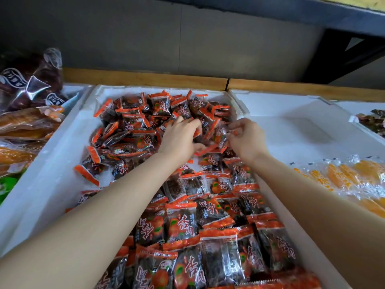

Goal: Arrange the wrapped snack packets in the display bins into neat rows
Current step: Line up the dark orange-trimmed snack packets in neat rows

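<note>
White foam for walls, orange-edged wrap for contents: looking down into the middle display bin (62, 142), crammed with snack packets (181, 226). Finding them lying in overlapping rows across the near right part, and sitting in a loose, jumbled heap (133, 122) at the far end. Stretching both bare forearms over the near rows toward that heap.

Curling the left hand (179, 138) fingers-down onto the snack packets at the heap's near edge, thumb tucked under an orange seam, gripping there without showing how many. Pinching with the right hand (245, 136) a packet (221, 138) by its crinkled end, between thumb and fingertips, just right of the left hand and near the bin's right wall.

Noting to the right a second foam bin (291, 126), with yellow packets (341, 176) lying along its near side. Noting to the left long orange packs (27, 126) and, farther back, dark purple wrapped packs (48, 80). Seeing a wooden rail (145, 79) running along the far edge of the bins, with a grey wall (187, 38) rising behind it.
</note>
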`<state>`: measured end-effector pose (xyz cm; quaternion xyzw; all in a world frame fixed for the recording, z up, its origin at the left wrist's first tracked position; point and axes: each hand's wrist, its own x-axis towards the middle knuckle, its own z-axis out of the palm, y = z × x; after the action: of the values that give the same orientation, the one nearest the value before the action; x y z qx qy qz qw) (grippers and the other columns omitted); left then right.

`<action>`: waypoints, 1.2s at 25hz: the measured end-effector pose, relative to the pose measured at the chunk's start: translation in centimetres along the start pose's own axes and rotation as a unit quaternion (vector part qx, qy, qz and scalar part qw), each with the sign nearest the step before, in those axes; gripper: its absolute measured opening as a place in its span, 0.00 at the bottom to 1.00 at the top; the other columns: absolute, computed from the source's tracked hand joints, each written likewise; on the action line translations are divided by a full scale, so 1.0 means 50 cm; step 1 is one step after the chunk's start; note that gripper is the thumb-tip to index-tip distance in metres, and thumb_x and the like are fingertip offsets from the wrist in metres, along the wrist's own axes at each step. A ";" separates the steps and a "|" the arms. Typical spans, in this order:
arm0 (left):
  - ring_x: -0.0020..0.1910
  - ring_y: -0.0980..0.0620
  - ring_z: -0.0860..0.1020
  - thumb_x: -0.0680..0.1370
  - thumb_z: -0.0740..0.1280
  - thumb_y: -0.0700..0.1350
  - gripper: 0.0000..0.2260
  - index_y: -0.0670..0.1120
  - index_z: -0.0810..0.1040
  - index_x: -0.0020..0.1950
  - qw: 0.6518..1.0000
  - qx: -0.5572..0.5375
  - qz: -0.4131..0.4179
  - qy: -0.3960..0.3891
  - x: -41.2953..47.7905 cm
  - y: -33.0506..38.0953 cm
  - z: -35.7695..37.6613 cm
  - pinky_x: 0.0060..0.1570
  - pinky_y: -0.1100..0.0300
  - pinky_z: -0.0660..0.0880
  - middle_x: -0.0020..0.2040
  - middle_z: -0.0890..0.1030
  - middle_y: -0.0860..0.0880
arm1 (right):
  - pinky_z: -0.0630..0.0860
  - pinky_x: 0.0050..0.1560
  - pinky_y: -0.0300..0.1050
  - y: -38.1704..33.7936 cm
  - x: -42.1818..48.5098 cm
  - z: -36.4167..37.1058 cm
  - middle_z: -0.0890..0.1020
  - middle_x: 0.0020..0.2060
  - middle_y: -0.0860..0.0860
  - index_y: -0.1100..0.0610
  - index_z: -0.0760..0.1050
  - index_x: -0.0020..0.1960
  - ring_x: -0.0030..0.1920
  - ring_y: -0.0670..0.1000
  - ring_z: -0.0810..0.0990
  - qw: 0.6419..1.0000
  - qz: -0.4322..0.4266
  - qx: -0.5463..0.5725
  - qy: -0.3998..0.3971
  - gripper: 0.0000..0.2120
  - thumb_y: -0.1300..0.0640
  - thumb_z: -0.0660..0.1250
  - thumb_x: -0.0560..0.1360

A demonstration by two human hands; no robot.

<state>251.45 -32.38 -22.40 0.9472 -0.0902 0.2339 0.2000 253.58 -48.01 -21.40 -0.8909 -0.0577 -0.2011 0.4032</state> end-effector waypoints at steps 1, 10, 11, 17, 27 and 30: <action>0.56 0.47 0.73 0.72 0.73 0.50 0.13 0.47 0.72 0.50 0.999 -0.026 0.013 0.042 -0.008 0.007 -0.011 0.59 0.50 0.70 0.54 0.77 0.50 | 0.67 0.26 0.25 -0.001 -0.009 -0.013 0.77 0.41 0.48 0.56 0.75 0.51 0.35 0.42 0.73 1.000 0.009 0.026 0.010 0.07 0.64 0.64 0.75; 0.51 0.50 0.73 0.74 0.72 0.44 0.12 0.47 0.73 0.54 0.972 0.167 0.167 -0.019 -0.123 -0.007 -0.023 0.40 0.55 0.74 0.51 0.72 0.50 | 0.79 0.42 0.42 0.009 -0.123 -0.034 0.81 0.34 0.52 0.53 0.72 0.33 0.39 0.54 0.82 0.986 0.073 0.002 -0.149 0.13 0.67 0.64 0.72; 0.55 0.51 0.71 0.76 0.69 0.49 0.12 0.47 0.72 0.57 0.976 0.144 0.152 -0.055 -0.132 -0.007 -0.020 0.44 0.56 0.74 0.53 0.71 0.51 | 0.80 0.46 0.46 0.009 -0.130 -0.029 0.82 0.36 0.53 0.52 0.71 0.32 0.41 0.56 0.83 0.983 0.059 -0.043 -0.166 0.14 0.67 0.64 0.72; 0.65 0.55 0.64 0.76 0.63 0.62 0.22 0.52 0.71 0.65 0.986 0.041 0.052 -0.151 -0.151 -0.009 -0.020 0.61 0.60 0.65 0.62 0.69 0.55 | 0.70 0.60 0.47 0.001 -0.139 -0.037 0.69 0.62 0.50 0.52 0.71 0.61 0.64 0.53 0.69 0.917 -0.178 -0.305 -0.186 0.13 0.59 0.61 0.77; 0.71 0.51 0.60 0.76 0.65 0.59 0.28 0.52 0.66 0.73 0.982 0.005 0.000 -0.191 -0.156 -0.017 -0.002 0.70 0.53 0.61 0.67 0.69 0.51 | 0.63 0.67 0.48 0.020 -0.123 -0.008 0.70 0.68 0.53 0.56 0.58 0.74 0.68 0.54 0.64 0.830 -0.234 -0.413 -0.294 0.27 0.47 0.59 0.79; 0.70 0.50 0.59 0.76 0.65 0.59 0.28 0.51 0.65 0.74 0.985 0.011 -0.005 -0.174 -0.158 -0.009 0.009 0.67 0.54 0.62 0.66 0.69 0.50 | 0.62 0.67 0.46 0.021 -0.122 -0.016 0.70 0.68 0.51 0.57 0.63 0.71 0.67 0.53 0.63 0.800 -0.282 -0.462 -0.259 0.24 0.46 0.57 0.79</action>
<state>244.82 -31.53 -26.70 0.9761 -0.1165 0.0654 0.1714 248.06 -48.94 -24.14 -0.9348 -0.3088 -0.0701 -0.1608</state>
